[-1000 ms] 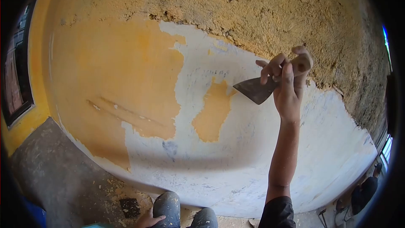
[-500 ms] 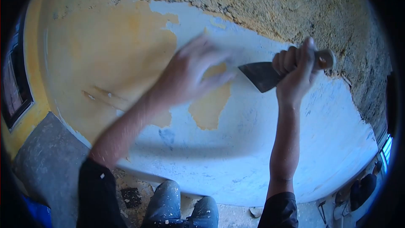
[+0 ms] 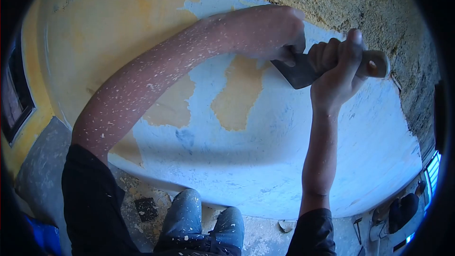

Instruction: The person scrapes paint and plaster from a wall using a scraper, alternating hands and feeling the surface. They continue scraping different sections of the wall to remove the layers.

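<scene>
My right hand [image 3: 335, 68] is wrapped round a paint scraper with a wooden handle, raised in front of the wall. The scraper's dark, wide blade [image 3: 297, 73] points left, and the handle's end [image 3: 377, 64] sticks out to the right. My left hand [image 3: 279, 33] is reaching across, its fingers curled and pinching at the blade's upper edge. Some of those fingers are hidden behind the hand. Pale flecks cover my left forearm. Behind both hands, the wall shows patches of yellow paint [image 3: 237, 97] between stripped whitish areas [image 3: 265, 132].
Rough bare plaster [image 3: 327, 0] runs along the upper wall. A dark-framed opening [image 3: 19, 99] is at the left. Paint chips and a dark square scrap [image 3: 146, 208] lie on the floor by my knees. At lower right are a hammer-like tool [image 3: 359, 231] and another person [image 3: 403, 212].
My left hand has swung right and come to the scraper's blade, where its fingers have closed. My right hand has shifted slightly up and right with the scraper.
</scene>
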The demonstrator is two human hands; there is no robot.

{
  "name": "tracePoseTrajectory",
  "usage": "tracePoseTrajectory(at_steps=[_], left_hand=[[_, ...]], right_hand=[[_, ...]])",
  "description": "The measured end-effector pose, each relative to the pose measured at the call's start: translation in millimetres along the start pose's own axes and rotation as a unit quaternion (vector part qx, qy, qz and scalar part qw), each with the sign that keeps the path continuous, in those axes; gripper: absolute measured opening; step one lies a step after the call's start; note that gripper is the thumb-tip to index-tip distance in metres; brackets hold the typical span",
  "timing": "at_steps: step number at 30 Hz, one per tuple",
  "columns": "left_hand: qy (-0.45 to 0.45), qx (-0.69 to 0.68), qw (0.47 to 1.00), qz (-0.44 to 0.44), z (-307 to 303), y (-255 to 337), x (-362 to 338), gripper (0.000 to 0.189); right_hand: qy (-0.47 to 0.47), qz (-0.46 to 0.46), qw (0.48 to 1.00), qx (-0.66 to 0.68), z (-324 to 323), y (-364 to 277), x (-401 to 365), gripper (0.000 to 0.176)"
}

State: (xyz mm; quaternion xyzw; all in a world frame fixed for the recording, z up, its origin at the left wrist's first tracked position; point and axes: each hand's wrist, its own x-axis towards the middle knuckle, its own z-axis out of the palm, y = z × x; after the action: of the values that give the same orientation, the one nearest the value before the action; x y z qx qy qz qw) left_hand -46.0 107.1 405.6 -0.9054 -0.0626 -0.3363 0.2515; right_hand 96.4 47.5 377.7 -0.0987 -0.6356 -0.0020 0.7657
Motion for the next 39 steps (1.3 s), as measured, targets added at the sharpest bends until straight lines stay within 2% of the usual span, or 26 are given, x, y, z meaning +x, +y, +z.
tracePoseTrajectory(at_steps=[2, 4, 5, 7, 8, 10, 12, 14, 15, 17, 18, 20, 21, 22, 23, 24, 25, 26, 28, 30, 32, 33, 34, 36, 37, 39], left_hand=[[0.005, -0.043, 0.999, -0.025, 2.3, 1.5, -0.3, 0.016], [-0.013, -0.002, 1.000, 0.018, -2.5, 3.9, -2.0, 0.017], [-0.014, -0.013, 1.000, 0.015, -4.6, 5.2, 2.2, 0.017], [-0.105, -0.001, 0.994, -0.021, -10.7, 0.9, 14.2, 0.018], [-0.104, -0.002, 0.994, -0.025, -13.9, -3.7, 16.3, 0.018], [-0.077, 0.014, 0.996, 0.041, -17.6, -8.0, 18.8, 0.023], [-0.075, -0.027, 0.995, 0.060, -13.6, -8.0, 11.4, 0.023], [-0.080, 0.011, 0.993, 0.086, -14.6, -8.3, 14.3, 0.021], [-0.080, 0.007, 0.993, 0.086, -17.1, -5.5, 16.0, 0.021], [-0.093, -0.002, 0.996, 0.019, -23.5, 0.4, 21.9, 0.021], [-0.090, -0.005, 0.996, 0.024, -12.0, -3.7, 18.6, 0.021], [0.073, 0.011, 0.986, 0.147, 12.9, -21.3, 5.2, 0.020], [-0.007, 0.006, 0.993, 0.120, -5.0, -11.2, 7.0, 0.019], [-0.010, -0.002, 0.993, 0.116, -10.1, -8.3, 9.7, 0.019], [-0.038, -0.019, 0.996, 0.080, -16.5, -5.5, 14.7, 0.019], [-0.065, -0.036, 0.996, 0.050, -18.0, -4.5, 19.3, 0.019], [-0.178, -0.077, 0.979, -0.069, -11.0, 1.3, 17.5, 0.019], [-0.178, -0.077, 0.979, -0.068, 1.6, 2.7, 9.1, 0.019], [-0.054, -0.006, 0.998, 0.034, 17.2, -1.0, -14.6, 0.020], [-0.038, 0.006, 0.998, 0.052, 6.3, -1.4, -12.6, 0.019], [0.014, 0.038, 0.994, 0.103, -7.5, 0.3, -1.3, 0.018], [-0.005, -0.016, 0.998, 0.059, -0.5, -0.7, 1.3, 0.018], [-0.004, -0.019, 0.998, 0.058, 3.7, -3.3, -2.0, 0.018], [-0.014, -0.007, 0.993, 0.120, 7.1, -3.0, -11.9, 0.019], [-0.014, -0.014, 0.993, 0.118, 3.2, 3.4, -7.9, 0.019], [-0.080, -0.028, 0.996, 0.029, -11.4, 6.7, 5.0, 0.018]], right_hand=[[0.016, 0.010, 1.000, -0.002, -2.3, 0.1, -2.9, 0.046], [-0.058, -0.033, 0.998, 0.003, -6.0, -0.1, -9.8, 0.045], [-0.054, -0.039, 0.997, -0.030, -4.3, -0.3, -8.7, 0.045], [-0.047, -0.022, 0.998, -0.018, -1.3, -1.8, 5.9, 0.046], [-0.033, -0.012, 0.999, 0.001, -2.2, -0.9, 11.5, 0.047], [-0.022, 0.004, 1.000, 0.014, -2.1, 4.5, 6.8, 0.048], [-0.006, 0.021, 0.999, 0.025, -4.9, 3.9, 2.6, 0.050], [-0.083, -0.017, 0.996, -0.004, -5.2, 0.0, -0.3, 0.050], [-0.048, -0.029, 0.998, -0.024, -4.0, -1.1, 4.1, 0.049], [-0.024, -0.021, 0.999, -0.017, -0.1, 3.8, 4.0, 0.049], [0.001, -0.015, 1.000, -0.011, -1.6, 3.6, 2.3, 0.049], [-0.028, 0.003, 1.000, 0.004, -4.2, 1.8, 1.4, 0.049], [-0.044, -0.026, 0.998, -0.022, -3.5, -1.4, 2.6, 0.047], [-0.062, -0.049, 0.996, -0.050, -3.2, -2.2, -0.2, 0.045], [-0.064, -0.046, 0.996, -0.048, -0.6, 1.9, -2.2, 0.045], [-0.044, -0.002, 0.999, -0.030, 0.1, 7.0, -4.5, 0.045], [-0.023, 0.041, 0.999, -0.016, -2.5, 11.5, -8.0, 0.044], [-0.003, 0.083, 0.997, 0.002, -5.8, 16.6, -11.9, 0.043], [-0.015, 0.091, 0.996, 0.007, -11.7, 23.2, -19.9, 0.045], [-0.026, -0.002, 0.999, -0.036, -13.9, 10.9, -14.7, 0.047], [-0.036, 0.021, 0.999, 0.004, -11.9, 0.5, -9.9, 0.048], [-0.036, 0.016, 0.999, -0.017, -10.5, 2.5, -12.9, 0.049], [-0.037, 0.007, 0.999, -0.035, -9.6, 3.2, -13.6, 0.051], [-0.030, 0.015, 0.999, -0.030, -11.7, 1.5, -14.2, 0.050], [-0.028, 0.028, 0.999, -0.024, -11.7, 0.6, -16.5, 0.050], [-0.051, 0.024, 0.998, -0.004, -13.7, -4.7, -10.1, 0.049]])
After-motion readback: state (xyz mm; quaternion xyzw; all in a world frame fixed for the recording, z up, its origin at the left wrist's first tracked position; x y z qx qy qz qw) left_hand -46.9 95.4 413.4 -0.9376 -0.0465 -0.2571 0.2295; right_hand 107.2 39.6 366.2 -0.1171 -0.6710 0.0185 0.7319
